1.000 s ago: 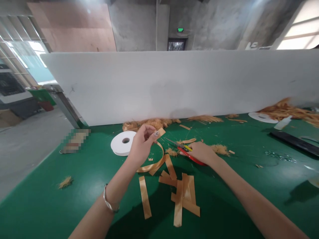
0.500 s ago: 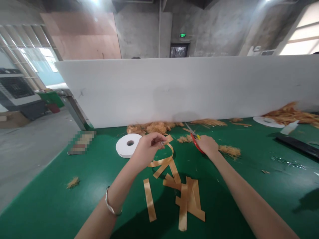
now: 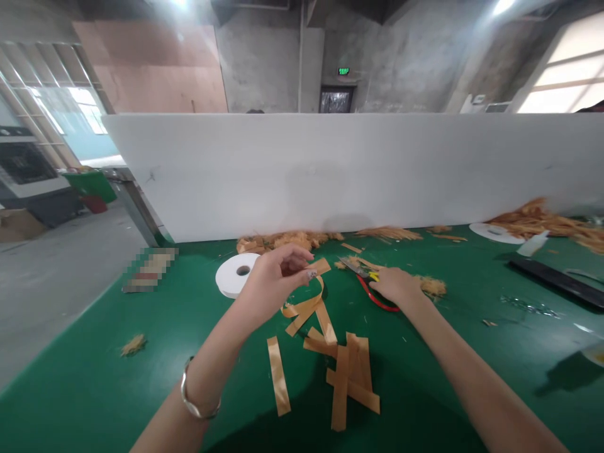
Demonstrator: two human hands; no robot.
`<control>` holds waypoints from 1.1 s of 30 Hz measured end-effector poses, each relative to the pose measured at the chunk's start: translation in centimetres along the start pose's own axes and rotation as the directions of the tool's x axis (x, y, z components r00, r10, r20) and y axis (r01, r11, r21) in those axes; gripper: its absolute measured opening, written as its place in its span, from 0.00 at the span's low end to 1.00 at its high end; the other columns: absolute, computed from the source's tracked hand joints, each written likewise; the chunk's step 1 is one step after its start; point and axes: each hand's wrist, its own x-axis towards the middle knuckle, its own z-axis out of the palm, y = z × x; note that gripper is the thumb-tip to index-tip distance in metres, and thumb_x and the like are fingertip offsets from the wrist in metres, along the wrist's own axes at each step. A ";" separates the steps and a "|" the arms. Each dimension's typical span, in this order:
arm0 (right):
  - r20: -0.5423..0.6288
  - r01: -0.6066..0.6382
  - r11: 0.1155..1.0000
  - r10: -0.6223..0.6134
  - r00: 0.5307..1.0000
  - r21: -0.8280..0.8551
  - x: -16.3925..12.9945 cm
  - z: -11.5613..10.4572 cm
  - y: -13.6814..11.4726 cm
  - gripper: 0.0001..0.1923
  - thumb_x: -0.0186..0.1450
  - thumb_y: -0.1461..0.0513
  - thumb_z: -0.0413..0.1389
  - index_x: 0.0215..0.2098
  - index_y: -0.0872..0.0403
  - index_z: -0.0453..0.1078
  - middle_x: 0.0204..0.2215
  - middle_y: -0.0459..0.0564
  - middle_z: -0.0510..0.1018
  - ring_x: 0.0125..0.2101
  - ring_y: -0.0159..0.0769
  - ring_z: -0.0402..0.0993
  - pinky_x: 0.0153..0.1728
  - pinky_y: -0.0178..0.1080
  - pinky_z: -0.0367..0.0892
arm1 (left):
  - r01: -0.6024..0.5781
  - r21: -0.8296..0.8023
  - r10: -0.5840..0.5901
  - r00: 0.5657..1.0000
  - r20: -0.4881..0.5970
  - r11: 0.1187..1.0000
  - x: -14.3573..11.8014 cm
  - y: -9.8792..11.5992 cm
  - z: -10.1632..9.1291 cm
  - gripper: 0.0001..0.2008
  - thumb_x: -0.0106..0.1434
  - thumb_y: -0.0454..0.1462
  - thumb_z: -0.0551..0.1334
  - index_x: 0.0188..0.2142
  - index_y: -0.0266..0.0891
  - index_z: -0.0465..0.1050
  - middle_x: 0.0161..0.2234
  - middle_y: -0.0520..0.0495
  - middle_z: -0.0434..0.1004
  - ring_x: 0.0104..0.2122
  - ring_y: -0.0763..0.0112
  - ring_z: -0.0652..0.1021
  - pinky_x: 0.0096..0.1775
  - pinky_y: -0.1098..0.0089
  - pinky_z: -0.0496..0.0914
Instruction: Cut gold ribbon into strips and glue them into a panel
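My left hand is closed in a pinch on an orange satin ribbon, whose short end sticks out to the right of the fingers. The ribbon loops down behind the hand toward the table. Over to the right, my right hand grips red-handled scissors with a yellow part near the pivot. Their blades point up and left, a little apart from the ribbon's end. Cut ribbon strips lie crossed in a pile below the hands, and a single strip rests to their left.
A white ribbon roll lies beside my left hand on the green table. Frayed orange fibres line the foot of the white partition. At right are a white disc, a small bottle and a black bar.
The scissors have turned, their blades now lower and angled more to the left, nearer the ribbon's end. My left hand keeps its pinch, its fingers slightly shifted. The view has moved slightly.
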 end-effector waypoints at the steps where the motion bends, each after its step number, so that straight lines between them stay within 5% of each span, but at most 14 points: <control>1: -0.025 0.048 0.999 -0.048 0.999 0.022 -0.8 -1.0 -0.1 0.14 0.62 0.58 0.51 0.39 0.59 0.73 0.40 0.63 0.76 0.41 0.50 0.73 0.36 0.42 0.66 | -0.005 0.018 0.004 1.000 0.015 1.000 -0.2 0.3 -0.1 0.08 0.56 0.35 0.63 0.37 0.38 0.69 0.28 0.50 0.75 0.29 0.72 0.76 0.31 0.72 0.70; 3: -0.082 0.213 0.971 -0.205 0.975 0.110 -2.8 -3.1 -0.7 0.16 0.65 0.55 0.48 0.44 0.51 0.72 0.48 0.54 0.74 0.46 0.42 0.70 0.41 0.37 0.65 | -0.012 0.079 0.009 0.999 0.044 0.997 -0.5 0.7 -0.2 0.10 0.56 0.34 0.62 0.39 0.40 0.68 0.28 0.51 0.75 0.29 0.71 0.76 0.31 0.72 0.70; 5: -0.171 0.482 0.767 -0.455 0.874 0.423 -5.3 -5.0 -1.7 0.18 0.64 0.51 0.47 0.44 0.49 0.72 0.47 0.51 0.74 0.45 0.41 0.71 0.41 0.37 0.66 | -0.023 0.134 0.014 0.998 0.067 0.991 -0.7 1.1 -0.3 0.10 0.57 0.34 0.62 0.40 0.41 0.68 0.28 0.51 0.76 0.29 0.71 0.77 0.29 0.73 0.70; 8: -0.191 0.598 0.560 -0.619 0.762 0.574 -8.5 -6.6 -3.7 0.17 0.62 0.49 0.51 0.40 0.48 0.74 0.42 0.50 0.76 0.41 0.41 0.72 0.37 0.38 0.66 | -0.050 0.183 0.031 0.994 0.105 0.982 -1.1 1.4 -0.4 0.09 0.58 0.34 0.61 0.40 0.42 0.69 0.29 0.50 0.77 0.28 0.70 0.77 0.27 0.73 0.70; 11: -0.217 0.647 0.480 -0.678 0.702 0.593 -9.9 -6.6 -5.2 0.15 0.63 0.51 0.51 0.35 0.50 0.74 0.35 0.50 0.76 0.34 0.36 0.71 0.33 0.37 0.64 | -0.069 0.216 0.039 0.989 0.141 0.974 -1.2 1.6 -0.6 0.07 0.58 0.34 0.62 0.37 0.42 0.71 0.28 0.50 0.76 0.25 0.72 0.75 0.24 0.74 0.67; 17: -0.253 0.659 0.478 -0.663 0.704 0.581 -9.6 -5.8 -5.6 0.14 0.63 0.52 0.51 0.31 0.51 0.73 0.30 0.47 0.75 0.30 0.33 0.68 0.29 0.35 0.61 | -0.048 0.249 -0.010 0.974 0.226 0.967 -1.2 1.9 -0.7 0.06 0.59 0.40 0.60 0.33 0.41 0.74 0.24 0.51 0.71 0.22 0.74 0.69 0.21 0.74 0.61; 22: -0.257 0.649 0.502 -0.641 0.723 0.572 -10.0 -6.1 -5.0 0.12 0.63 0.53 0.52 0.29 0.51 0.72 0.29 0.47 0.74 0.31 0.34 0.70 0.31 0.36 0.64 | -0.028 0.331 -0.060 0.965 0.254 0.943 -1.2 1.9 -0.7 0.12 0.60 0.42 0.59 0.25 0.40 0.74 0.17 0.55 0.57 0.17 0.78 0.56 0.17 0.74 0.51; 33: -0.305 0.652 0.502 -0.607 0.733 0.569 -10.0 -6.4 -4.1 0.09 0.61 0.56 0.53 0.26 0.51 0.70 0.30 0.48 0.76 0.35 0.39 0.72 0.32 0.38 0.67 | -0.036 0.285 -0.044 0.963 0.267 0.958 -1.5 2.0 -0.9 0.13 0.59 0.43 0.60 0.23 0.40 0.74 0.15 0.54 0.53 0.15 0.79 0.53 0.16 0.72 0.46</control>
